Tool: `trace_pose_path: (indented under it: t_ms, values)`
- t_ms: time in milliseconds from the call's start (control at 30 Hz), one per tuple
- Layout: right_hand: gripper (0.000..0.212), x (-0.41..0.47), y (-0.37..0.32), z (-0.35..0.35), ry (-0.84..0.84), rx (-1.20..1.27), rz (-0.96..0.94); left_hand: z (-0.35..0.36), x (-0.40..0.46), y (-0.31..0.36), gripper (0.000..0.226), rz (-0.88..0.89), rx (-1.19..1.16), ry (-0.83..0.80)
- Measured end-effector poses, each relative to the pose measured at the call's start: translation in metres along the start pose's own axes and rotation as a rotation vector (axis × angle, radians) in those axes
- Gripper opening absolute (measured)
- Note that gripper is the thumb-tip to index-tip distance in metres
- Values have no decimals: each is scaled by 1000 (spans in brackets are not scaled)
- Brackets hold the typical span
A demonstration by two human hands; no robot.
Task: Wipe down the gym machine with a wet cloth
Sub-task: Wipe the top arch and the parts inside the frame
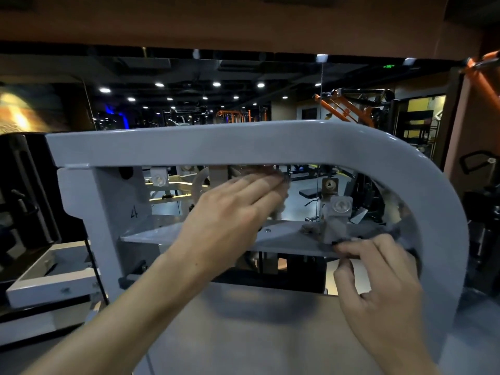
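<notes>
Two hands at work inside the grey machine frame (243,147).
Left hand (232,209), fingers flat, presses the cloth (281,190) under the top bar; right hand (376,272) pinches the crossbar (284,236) edge. Wiping underway; next, probably sweep along.

A handwritten mark (134,212) reading roughly "4", or "L4", stands on the grey upright plate (119,201) at the left of the gym machine frame (243,147). High at the right, a green lit sign (388,66) glows near the ceiling edge of the mirrored gym view, its characters too small and blurred to read. No other lettering is legible.
</notes>
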State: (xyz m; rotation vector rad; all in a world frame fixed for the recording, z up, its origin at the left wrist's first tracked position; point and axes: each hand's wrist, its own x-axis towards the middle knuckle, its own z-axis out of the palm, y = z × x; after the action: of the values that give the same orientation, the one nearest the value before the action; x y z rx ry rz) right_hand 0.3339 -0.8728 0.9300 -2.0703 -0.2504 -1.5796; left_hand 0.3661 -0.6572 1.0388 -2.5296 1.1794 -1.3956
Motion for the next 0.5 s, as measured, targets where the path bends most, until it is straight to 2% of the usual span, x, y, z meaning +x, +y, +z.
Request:
trace_pose_path:
  t_ms: [67,167,333,433,500]
  values:
    - [21,1,0,-1,-7,7,-5,8,-2,-10,45,51,78,-95]
    - [22,-1,2,-1,-21,-6,-10,16,-7,-13,33,135,194,-198]
    - [23,-1,2,-4,-39,10,4,13,-2,-13,42,242,204,-370]
    - [23,-1,2,-5,-60,18,2,-6,15,-23,15,244,248,-235]
    - [23,0,2,-6,-63,26,8,-6,14,-26,20,243,216,-170]
